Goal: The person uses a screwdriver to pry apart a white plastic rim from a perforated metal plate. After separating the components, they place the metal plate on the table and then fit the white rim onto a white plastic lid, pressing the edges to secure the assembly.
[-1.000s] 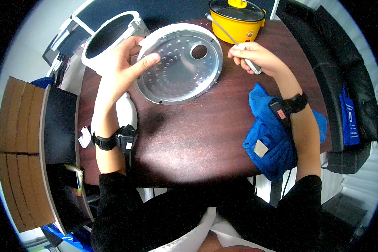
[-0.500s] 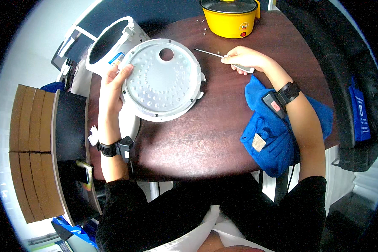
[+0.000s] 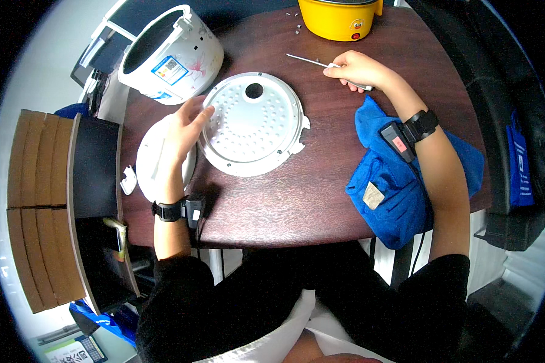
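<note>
A round pale inner lid plate with dimples and one hole lies on the dark table, left of the middle. My left hand is at its left edge, fingers apart, with the thumb by the rim; whether it touches is hard to tell. Under that hand and forearm lies a round white cover, partly hidden. The white rice cooker body, printed with flowers, stands just beyond. In my right hand is a screwdriver, its thin shaft pointing left above the table.
A yellow electric pot stands at the back, with small screws left of it. Blue cloth lies under my right forearm. A small white plastic piece sits near the left edge. Cardboard boxes are stacked beyond the table's left side.
The lid plate was held up in my left hand; now it lies on the table and the hand has loosened from it. My right hand keeps the screwdriver. The view has shifted slightly.
</note>
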`<state>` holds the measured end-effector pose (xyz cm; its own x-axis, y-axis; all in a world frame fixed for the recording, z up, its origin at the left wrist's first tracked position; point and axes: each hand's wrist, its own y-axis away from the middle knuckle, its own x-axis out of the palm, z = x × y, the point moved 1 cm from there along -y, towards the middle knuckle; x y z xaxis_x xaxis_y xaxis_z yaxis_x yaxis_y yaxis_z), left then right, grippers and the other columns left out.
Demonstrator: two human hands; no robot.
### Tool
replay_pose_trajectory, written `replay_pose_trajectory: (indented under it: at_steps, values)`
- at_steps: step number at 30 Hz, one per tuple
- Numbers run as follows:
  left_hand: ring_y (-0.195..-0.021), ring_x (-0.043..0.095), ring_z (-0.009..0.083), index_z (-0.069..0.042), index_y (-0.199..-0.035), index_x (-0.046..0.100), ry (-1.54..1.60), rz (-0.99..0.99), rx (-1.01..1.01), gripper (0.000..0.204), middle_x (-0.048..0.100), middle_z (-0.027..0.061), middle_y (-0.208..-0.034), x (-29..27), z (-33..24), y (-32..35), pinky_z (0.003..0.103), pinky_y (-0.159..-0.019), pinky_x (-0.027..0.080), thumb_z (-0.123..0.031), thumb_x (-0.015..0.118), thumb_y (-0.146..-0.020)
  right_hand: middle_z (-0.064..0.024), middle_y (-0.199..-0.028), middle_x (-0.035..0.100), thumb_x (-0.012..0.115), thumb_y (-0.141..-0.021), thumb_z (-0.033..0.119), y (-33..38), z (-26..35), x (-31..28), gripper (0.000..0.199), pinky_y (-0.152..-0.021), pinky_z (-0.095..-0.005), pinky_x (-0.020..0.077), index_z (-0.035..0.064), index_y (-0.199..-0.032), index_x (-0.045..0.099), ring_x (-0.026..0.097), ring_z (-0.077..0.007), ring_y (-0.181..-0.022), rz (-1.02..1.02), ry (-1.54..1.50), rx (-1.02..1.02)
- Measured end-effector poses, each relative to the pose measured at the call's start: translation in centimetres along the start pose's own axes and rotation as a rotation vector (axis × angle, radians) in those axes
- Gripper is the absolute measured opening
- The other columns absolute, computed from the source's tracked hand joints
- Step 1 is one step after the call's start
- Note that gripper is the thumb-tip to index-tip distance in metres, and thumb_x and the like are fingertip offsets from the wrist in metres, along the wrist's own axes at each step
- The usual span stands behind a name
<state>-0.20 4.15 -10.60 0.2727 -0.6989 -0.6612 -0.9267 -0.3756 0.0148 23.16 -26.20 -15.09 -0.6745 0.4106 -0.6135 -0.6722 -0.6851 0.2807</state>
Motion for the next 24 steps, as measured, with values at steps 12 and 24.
replay_pose_trajectory:
  at_steps: [12,24]
  values:
    - [-0.104,0.066,0.0263,0.000,-0.132,0.054,-0.124,0.114,0.133,0.051,0.066,0.0202,-0.115,-0.5,0.8,2.4,0.035,-0.087,0.053,-0.024,0.068,-0.089,0.0029,-0.065,0.053,0.061,-0.093,0.038,-0.2,-0.2,0.1,0.033,-0.037,-0.0209,0.0392,0.0052,-0.091,0.063,0.051,-0.0051,-0.047,0.016,-0.027,0.015]
    - [-0.103,0.066,0.0308,0.001,-0.126,0.058,-0.305,0.122,0.146,0.059,0.065,0.0219,-0.114,-1.4,-0.5,3.6,0.037,-0.090,0.051,-0.021,0.079,-0.075,0.0030,-0.066,0.052,0.061,-0.094,0.036,0.4,0.6,0.2,0.031,-0.038,-0.0212,0.0374,0.0058,-0.090,0.062,0.050,-0.0057,-0.047,0.004,-0.083,0.046]
